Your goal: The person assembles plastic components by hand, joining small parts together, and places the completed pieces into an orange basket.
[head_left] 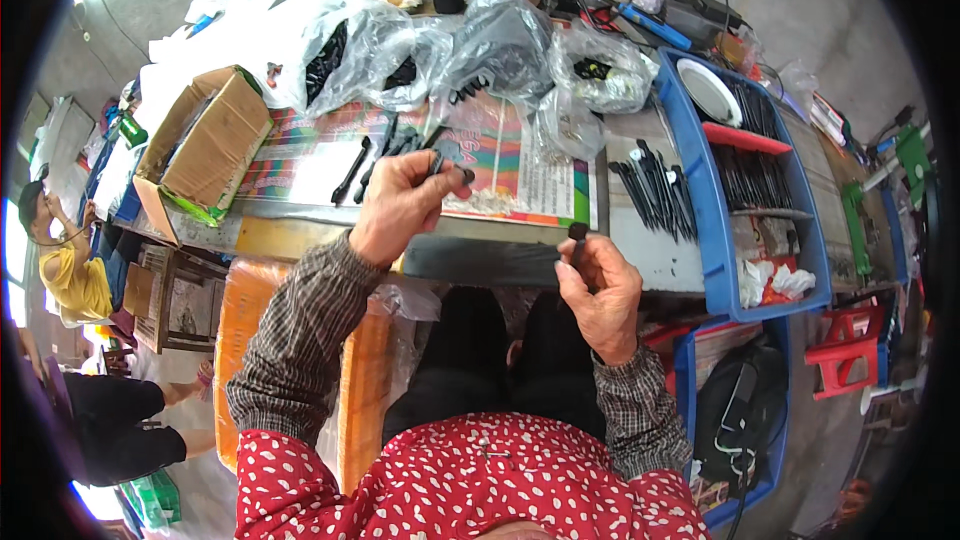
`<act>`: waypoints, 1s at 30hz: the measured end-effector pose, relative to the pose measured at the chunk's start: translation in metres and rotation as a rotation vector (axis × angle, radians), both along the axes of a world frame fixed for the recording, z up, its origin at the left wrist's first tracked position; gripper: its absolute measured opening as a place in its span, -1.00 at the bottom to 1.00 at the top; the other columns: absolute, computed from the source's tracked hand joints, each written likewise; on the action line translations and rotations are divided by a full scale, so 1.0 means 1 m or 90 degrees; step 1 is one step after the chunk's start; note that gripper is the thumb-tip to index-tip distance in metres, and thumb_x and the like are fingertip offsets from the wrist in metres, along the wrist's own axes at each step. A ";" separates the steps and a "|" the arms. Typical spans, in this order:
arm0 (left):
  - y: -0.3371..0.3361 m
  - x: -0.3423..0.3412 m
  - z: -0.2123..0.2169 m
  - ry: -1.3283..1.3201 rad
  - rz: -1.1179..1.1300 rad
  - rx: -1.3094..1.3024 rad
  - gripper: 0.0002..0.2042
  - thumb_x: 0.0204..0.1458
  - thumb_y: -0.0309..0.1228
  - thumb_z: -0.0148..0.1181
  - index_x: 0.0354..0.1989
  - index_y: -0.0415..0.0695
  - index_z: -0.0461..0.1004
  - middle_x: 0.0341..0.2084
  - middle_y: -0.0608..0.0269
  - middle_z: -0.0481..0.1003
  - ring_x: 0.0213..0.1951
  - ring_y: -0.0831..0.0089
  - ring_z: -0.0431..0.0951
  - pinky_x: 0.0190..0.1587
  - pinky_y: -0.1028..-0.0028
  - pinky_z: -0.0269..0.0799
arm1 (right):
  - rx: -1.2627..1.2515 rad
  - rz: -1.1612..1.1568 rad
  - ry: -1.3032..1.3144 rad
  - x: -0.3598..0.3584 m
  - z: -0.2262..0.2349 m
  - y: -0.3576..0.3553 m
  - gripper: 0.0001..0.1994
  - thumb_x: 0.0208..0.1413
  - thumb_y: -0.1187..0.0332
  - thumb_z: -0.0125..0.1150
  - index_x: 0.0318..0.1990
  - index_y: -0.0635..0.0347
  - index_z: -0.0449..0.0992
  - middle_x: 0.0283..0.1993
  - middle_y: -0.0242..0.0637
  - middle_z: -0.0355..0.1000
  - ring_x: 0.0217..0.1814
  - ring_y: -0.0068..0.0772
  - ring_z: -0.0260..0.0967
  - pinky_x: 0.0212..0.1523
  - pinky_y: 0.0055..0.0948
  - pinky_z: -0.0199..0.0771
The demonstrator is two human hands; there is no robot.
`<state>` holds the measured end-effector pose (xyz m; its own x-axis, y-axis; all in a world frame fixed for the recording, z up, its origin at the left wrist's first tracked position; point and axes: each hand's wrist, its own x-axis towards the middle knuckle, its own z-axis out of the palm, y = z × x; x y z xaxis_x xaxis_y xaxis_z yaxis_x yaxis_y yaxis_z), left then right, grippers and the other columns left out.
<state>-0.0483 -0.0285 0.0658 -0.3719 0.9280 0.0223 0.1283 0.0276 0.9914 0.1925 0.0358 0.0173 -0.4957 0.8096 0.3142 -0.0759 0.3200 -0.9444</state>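
My left hand is raised over the near part of the table, thumb and fingertips pinching a small dark piece whose kind is too small to make out. To its right, just past the front edge, my right hand is closed round a short black rod-like part with a wider top end. Left of my left hand lies a single slim black handle-like part. A loose bunch of similar black parts rests on the tabletop beyond my right hand.
Clear plastic bags line the back. An open cardboard box stands left on the printed-sheet-covered table. At right is a blue divided tray with black parts. Orange crates flank my legs. A person in yellow sits far left.
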 end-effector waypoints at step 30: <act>-0.082 0.117 -0.054 -0.260 -0.022 0.002 -0.86 0.12 -0.47 0.17 -0.22 -0.27 0.51 -0.49 0.28 0.55 -0.69 0.75 0.31 -0.68 0.74 0.15 | -0.254 0.191 -0.068 0.031 -0.008 -0.053 -0.91 0.11 0.52 0.17 -0.23 0.34 0.48 -0.41 -0.48 0.44 -0.39 -0.82 0.29 -0.41 -0.74 0.31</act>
